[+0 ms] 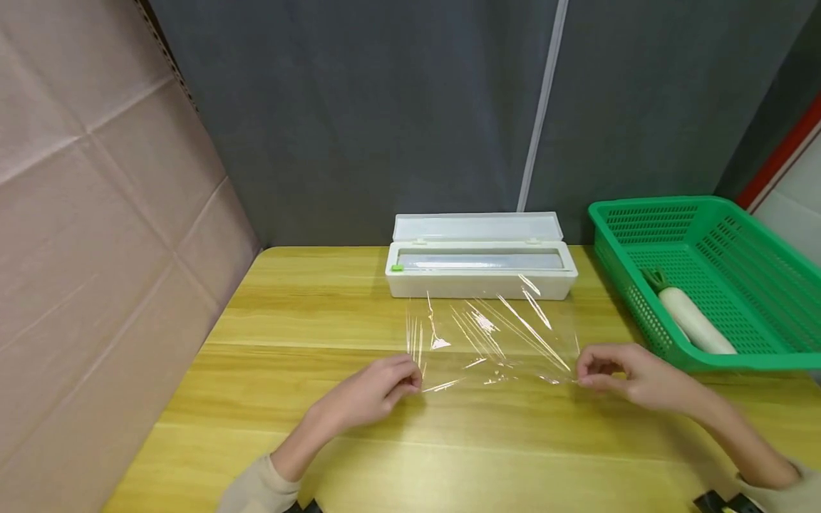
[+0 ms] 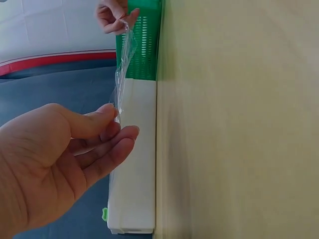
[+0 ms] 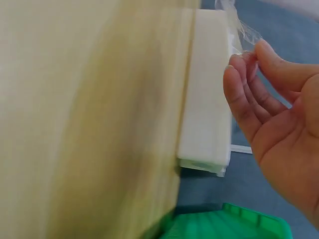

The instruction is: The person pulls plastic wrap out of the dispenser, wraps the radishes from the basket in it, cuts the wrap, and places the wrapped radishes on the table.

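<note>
Pinching one near corner each, the left hand (image 1: 374, 390) and right hand (image 1: 635, 376) hold a thin, clear, shiny plastic sheet (image 1: 484, 324) between them; behind it, the long white plastic box (image 1: 462, 286) lies sideways.

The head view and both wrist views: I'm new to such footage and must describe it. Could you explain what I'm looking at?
There is no machine here: a person works with a bare left hand and right hand. The wide picture comes from a camera on the head, looking forward and down; the other two from a camera on each wrist. On the wooden table stand an open white box and a green basket holding a white radish. Both hands pinch a clear film, which reaches back to the box.
</note>
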The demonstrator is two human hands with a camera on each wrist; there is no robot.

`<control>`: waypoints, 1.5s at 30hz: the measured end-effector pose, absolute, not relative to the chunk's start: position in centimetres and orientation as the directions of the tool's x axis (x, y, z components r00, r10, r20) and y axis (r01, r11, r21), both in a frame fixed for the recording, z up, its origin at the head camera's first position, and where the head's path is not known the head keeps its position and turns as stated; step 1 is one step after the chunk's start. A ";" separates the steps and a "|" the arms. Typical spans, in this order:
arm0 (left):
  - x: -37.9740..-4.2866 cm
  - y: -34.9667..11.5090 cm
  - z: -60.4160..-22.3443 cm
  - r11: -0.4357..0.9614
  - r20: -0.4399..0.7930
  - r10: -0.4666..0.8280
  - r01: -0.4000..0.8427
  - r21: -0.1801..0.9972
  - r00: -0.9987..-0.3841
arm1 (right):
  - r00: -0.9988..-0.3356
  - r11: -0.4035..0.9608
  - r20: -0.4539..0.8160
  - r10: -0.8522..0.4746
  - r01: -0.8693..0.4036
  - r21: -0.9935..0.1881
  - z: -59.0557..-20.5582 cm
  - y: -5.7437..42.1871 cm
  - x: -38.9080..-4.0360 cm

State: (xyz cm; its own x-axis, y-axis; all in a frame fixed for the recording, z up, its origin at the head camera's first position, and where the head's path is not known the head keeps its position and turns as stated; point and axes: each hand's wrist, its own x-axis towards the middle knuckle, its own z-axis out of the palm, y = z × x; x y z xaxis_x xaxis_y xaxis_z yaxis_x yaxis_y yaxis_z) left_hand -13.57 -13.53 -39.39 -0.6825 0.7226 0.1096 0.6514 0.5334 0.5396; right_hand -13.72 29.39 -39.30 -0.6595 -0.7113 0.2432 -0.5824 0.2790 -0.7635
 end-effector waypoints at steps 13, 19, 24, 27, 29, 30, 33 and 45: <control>-13.5 -14.9 -39.8 0.589 0.046 0.709 0.626 0.511 -0.704 | -0.670 0.402 0.187 -0.719 -0.620 -0.674 -41.0 28.2 -14.1; -13.8 -15.0 -39.9 0.586 0.046 0.719 0.641 0.496 -0.693 | -0.654 0.415 0.191 -0.732 -0.651 -0.636 -41.3 28.3 -14.4; -13.9 -14.9 -39.7 0.594 0.019 0.726 0.641 0.486 -0.687 | -0.639 0.406 0.206 -0.741 -0.671 -0.620 -41.7 28.3 -14.5; -13.9 -14.8 -39.8 0.590 0.018 0.736 0.655 0.472 -0.677 | -0.636 0.406 0.218 -0.740 -0.680 -0.610 -42.0 28.2 -14.4; -14.0 -14.8 -39.8 0.593 0.020 0.738 0.662 0.459 -0.675 | -0.639 0.409 0.222 -0.736 -0.682 -0.607 -42.1 28.0 -14.3; -14.0 -14.8 -39.8 0.596 0.018 0.737 0.663 0.453 -0.675 | -0.641 0.409 0.222 -0.735 -0.679 -0.609 -42.2 28.0 -14.2; -14.0 -14.8 -39.9 0.606 0.013 0.733 0.661 0.442 -0.681 | -0.647 0.416 0.234 -0.726 -0.684 -0.600 -42.3 27.9 -14.1; -14.4 -14.2 -40.1 0.684 -0.008 0.648 0.578 0.446 -0.761 | -0.671 0.460 0.239 -0.702 -0.683 -0.567 -42.0 27.5 -14.3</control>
State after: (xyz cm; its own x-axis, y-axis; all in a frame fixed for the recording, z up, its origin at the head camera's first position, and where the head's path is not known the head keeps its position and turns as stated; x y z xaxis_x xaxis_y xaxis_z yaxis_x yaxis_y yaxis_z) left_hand -14.45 -14.20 -40.08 -0.7613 0.6484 -0.0080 0.5778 0.6838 0.4456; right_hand -14.31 27.49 -41.98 -0.6711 -0.7017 0.2390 -0.6830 0.4599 -0.5674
